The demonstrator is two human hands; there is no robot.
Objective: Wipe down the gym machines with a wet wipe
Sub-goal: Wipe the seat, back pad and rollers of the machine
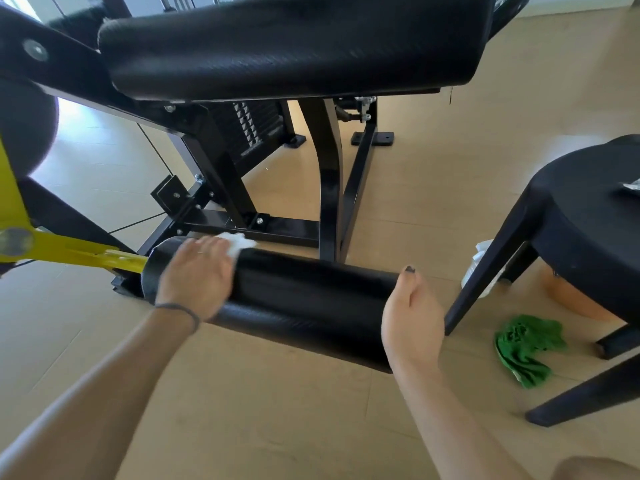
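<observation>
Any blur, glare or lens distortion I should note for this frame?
Head view: the left hand and wet wipe are slightly motion-blurred; bright daylight washes out the floor at upper left; wide-angle bending curves the seat pad; the roller pad stays fairly sharp.

My left hand (197, 275) sits left of centre in the frame, palm down, fingers flat and spread. My right hand (412, 317) is lower right of centre, cupped, thumb up, both forearms stretched forward.
</observation>
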